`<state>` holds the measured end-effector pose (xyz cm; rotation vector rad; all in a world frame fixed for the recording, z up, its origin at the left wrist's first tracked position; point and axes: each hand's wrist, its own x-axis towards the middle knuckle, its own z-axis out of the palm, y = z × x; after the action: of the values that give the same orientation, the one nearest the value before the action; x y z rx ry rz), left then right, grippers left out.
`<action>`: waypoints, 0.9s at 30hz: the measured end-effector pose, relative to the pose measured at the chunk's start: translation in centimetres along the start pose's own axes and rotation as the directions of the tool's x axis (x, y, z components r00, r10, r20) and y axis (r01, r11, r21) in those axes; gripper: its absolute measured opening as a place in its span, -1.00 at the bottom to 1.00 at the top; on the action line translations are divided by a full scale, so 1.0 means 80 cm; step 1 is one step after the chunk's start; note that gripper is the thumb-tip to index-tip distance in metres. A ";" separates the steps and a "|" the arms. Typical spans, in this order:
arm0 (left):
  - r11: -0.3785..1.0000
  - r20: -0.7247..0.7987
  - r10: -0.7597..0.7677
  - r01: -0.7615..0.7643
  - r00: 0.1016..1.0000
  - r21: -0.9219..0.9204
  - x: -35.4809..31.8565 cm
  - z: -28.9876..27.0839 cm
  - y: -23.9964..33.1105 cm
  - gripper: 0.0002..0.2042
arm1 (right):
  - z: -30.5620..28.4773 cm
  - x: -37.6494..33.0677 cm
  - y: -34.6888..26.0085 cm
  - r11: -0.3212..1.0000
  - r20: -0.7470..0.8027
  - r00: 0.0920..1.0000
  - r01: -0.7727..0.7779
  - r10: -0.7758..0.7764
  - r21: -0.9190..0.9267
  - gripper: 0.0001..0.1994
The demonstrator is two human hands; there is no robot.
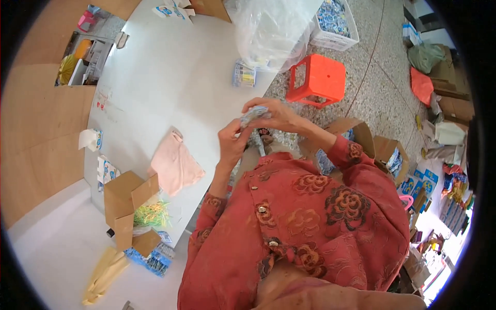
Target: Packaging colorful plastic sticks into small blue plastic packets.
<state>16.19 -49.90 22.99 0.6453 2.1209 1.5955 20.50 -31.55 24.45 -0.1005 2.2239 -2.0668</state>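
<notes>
Above the near edge of the table, both my hands hold a small blue-and-white printed packet [255,114]. My left hand [232,140] pinches its lower left side with thumb and fingers. My right hand [276,114] grips its upper right side, the fingers bent over it. Fingers partly cover the packet, and its contents are too small to make out. Just beyond it, a clear-and-blue pack with yellow inside [244,75] lies on the white table [170,77]. A folded pink cloth [175,163] lies left of my left hand.
An open cardboard box [124,194] with yellow-green strips [152,214] stands at the table's near left. Clear plastic bags [268,36] hang over the far edge. A red stool [328,77], a white bin of packets [336,31] and cardboard boxes [390,152] stand on the right-hand floor.
</notes>
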 end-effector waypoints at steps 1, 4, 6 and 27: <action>1.000 0.058 -0.029 0.029 0.998 0.004 0.005 0.004 -0.004 -0.89 | -0.002 -0.006 0.006 0.995 -0.044 0.998 0.035 -0.039 -0.089 -0.71; 0.975 0.130 -0.061 0.087 0.990 -0.202 0.013 0.022 -0.034 -0.84 | 0.004 -0.021 0.032 0.950 -0.117 0.983 0.104 -0.144 -0.293 -0.76; 0.984 0.239 -0.084 0.118 0.967 -0.130 0.020 0.017 -0.047 -0.82 | 0.016 -0.034 0.041 0.918 -0.257 0.959 0.006 -0.117 -0.396 -0.78; 0.939 0.517 -0.053 0.220 0.854 -0.266 0.081 0.015 -0.076 -0.83 | 0.046 -0.027 0.045 0.910 -0.631 0.766 -0.169 -0.121 -0.379 -0.77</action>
<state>10.86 -46.64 16.52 0.6893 1.4565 1.4457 23.18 -34.67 20.64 0.7251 3.0082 -1.7292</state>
